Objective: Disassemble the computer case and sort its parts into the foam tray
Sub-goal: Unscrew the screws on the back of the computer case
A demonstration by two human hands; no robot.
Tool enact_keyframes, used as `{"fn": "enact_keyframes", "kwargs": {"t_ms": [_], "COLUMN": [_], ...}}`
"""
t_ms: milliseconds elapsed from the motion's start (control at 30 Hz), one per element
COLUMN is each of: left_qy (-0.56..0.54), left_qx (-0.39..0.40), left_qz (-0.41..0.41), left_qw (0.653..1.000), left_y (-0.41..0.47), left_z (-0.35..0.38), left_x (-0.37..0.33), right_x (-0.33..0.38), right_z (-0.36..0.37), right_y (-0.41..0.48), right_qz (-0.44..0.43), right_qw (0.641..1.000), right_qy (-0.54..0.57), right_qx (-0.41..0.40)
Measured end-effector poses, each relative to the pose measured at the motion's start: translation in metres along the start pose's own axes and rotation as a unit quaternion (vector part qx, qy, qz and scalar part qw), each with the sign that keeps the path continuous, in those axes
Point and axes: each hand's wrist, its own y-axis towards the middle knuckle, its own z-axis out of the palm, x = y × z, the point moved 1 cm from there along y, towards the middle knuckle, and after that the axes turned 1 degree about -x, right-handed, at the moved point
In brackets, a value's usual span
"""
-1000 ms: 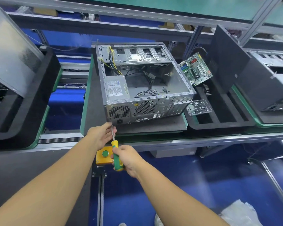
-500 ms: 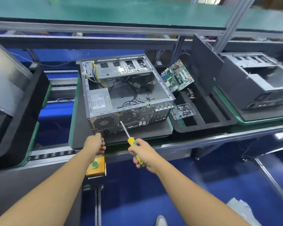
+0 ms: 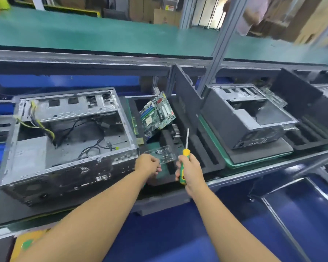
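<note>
The open grey computer case (image 3: 64,140) lies on its side at the left, with loose cables and a power supply inside. To its right is the black foam tray (image 3: 210,148), where a green motherboard (image 3: 157,114) leans and a small clear plastic box (image 3: 162,154) of screws lies. My left hand (image 3: 148,165) hovers at the near edge of that box with its fingers curled; anything inside them is hidden. Just right of the box, my right hand (image 3: 189,167) grips the green and yellow screwdriver (image 3: 184,159), with the shaft pointing up.
A black side panel (image 3: 186,103) stands upright in the foam tray. A second case (image 3: 250,121) sits on a green-edged pallet further right, beside another foam tray (image 3: 307,137). A yellow button box (image 3: 27,242) is at the bottom left. A green shelf (image 3: 102,35) runs overhead.
Both hands have moved right, from the rear of the case to the foam tray. The screwdriver came off the case and now points up. My left hand has reached the clear box.
</note>
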Motion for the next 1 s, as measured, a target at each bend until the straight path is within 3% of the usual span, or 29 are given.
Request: {"fn": "enact_keyframes", "kwargs": {"t_ms": [133,233,300,433,533,667,733,867,1000], "left_qy": [0.054,0.139,0.08,0.045,0.048,0.236,0.319,0.466,0.522], "left_qx": [-0.089,-0.089,-0.116,-0.081,-0.049,-0.055,-0.052,-0.068,-0.032], "left_qz": [-0.026,-0.08,-0.079,-0.017,0.087,0.22,0.235,0.161,0.074], "left_qw": [0.994,0.983,0.987,0.996,0.994,0.945,0.917,0.867,0.849], "left_y": [0.051,0.072,0.076,0.067,0.049,0.008,-0.015,-0.046,-0.068], "left_z": [0.02,0.023,0.027,0.029,0.014,-0.055,-0.106,-0.216,-0.295], "left_x": [-0.019,-0.029,-0.041,-0.088,-0.131,-0.15,-0.135,-0.076,-0.014], "right_x": [0.007,0.008,0.01,0.02,0.03,0.033,0.027,0.007,-0.023], "right_z": [-0.044,-0.059,-0.06,-0.043,-0.017,0.025,0.049,0.102,0.152], "right_y": [0.034,0.052,0.061,0.071,0.07,0.052,0.036,-0.003,-0.051], "right_qz": [0.003,0.018,0.025,0.024,0.038,0.061,0.064,0.05,0.022], "right_qw": [0.998,0.996,0.995,0.997,0.997,0.983,0.973,0.965,0.961], "right_qy": [-0.054,-0.079,-0.087,-0.047,0.029,0.135,0.176,0.199,0.209], "right_qx": [0.017,0.035,0.047,0.05,0.066,0.11,0.134,0.165,0.178]}}
